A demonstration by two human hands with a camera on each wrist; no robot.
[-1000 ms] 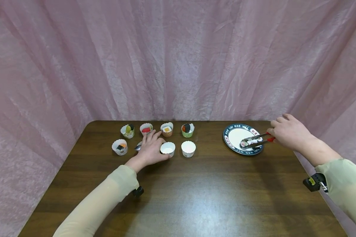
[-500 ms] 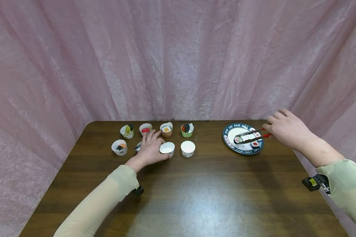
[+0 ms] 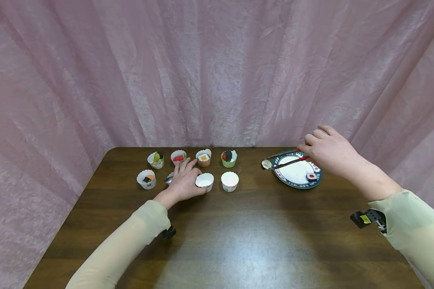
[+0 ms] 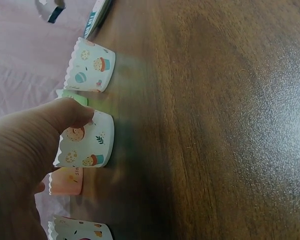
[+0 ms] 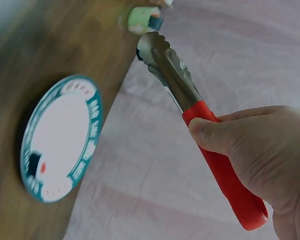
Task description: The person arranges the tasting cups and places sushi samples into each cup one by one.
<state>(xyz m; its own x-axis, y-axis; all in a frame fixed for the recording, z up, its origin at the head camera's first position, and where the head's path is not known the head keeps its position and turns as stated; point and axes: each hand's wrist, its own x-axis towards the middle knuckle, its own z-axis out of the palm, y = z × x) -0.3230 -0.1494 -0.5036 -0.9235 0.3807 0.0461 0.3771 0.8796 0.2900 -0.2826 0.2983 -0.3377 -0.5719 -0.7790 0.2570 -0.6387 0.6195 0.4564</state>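
Observation:
My right hand (image 3: 327, 150) grips red-handled metal tongs (image 5: 172, 72). A round sushi roll piece (image 3: 266, 163) sits between their tips, held in the air just left of the plate (image 3: 291, 185). Another sushi roll piece (image 3: 311, 176) with a red centre lies on that white plate with a dark lettered rim. My left hand (image 3: 182, 180) holds a white paper cup (image 3: 204, 181), its thumb pressed on the near side in the left wrist view. The other fingers are mostly hidden behind the cup there. Beside it on the right stands a second white paper cup (image 3: 230, 182), with nothing seen inside.
Behind is a row of paper cups with sushi pieces: one yellow-green (image 3: 156, 159), one red (image 3: 178, 157), one white and yellow (image 3: 203, 157), one green cup (image 3: 229, 159). Another filled cup (image 3: 146, 179) stands left, and a partly hidden one (image 3: 168, 178) by my left hand. A pink curtain (image 3: 217, 72) hangs behind.
My right hand has moved left with the tongs, carrying the sushi roll piece up off the plate and past its left rim. My left hand has stayed at the cup.

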